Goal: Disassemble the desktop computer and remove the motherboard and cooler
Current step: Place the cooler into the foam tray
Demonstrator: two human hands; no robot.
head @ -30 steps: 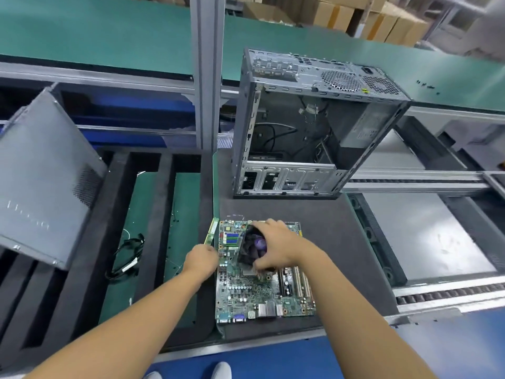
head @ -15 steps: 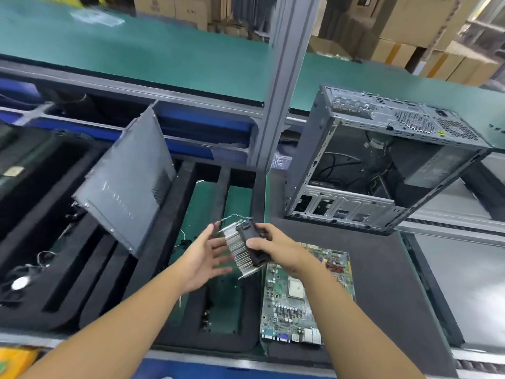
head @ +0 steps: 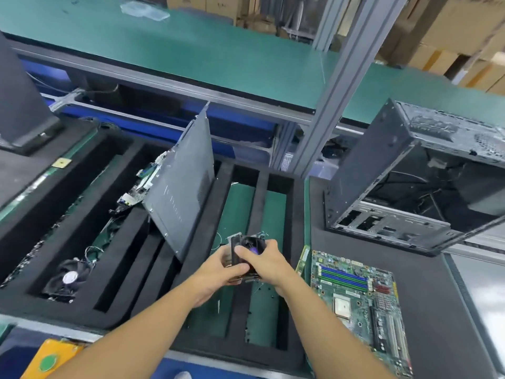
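Observation:
The cooler (head: pixel 247 243), a black fan on a finned metal heatsink, is held in the air over a black foam tray (head: pixel 240 187). My left hand (head: pixel 218 272) grips it from below and the left. My right hand (head: pixel 263 262) grips it from the right, thumb across the fan. The green motherboard (head: pixel 360 305) lies flat on the dark mat to the right, its bare processor socket showing. The open computer case (head: pixel 404 176) stands at the back right with loose cables inside.
A grey side panel (head: pixel 180 192) leans upright in the foam tray slots. Another fan (head: pixel 67 279) lies in a slot at the left beside boards and wires. A grey metal post (head: pixel 336 86) rises behind the tray. Cardboard boxes (head: pixel 451 31) stand beyond the green conveyor.
The cooler came off the motherboard in my right hand and moved left over the foam tray. My left hand now grips it too. The view has swung left.

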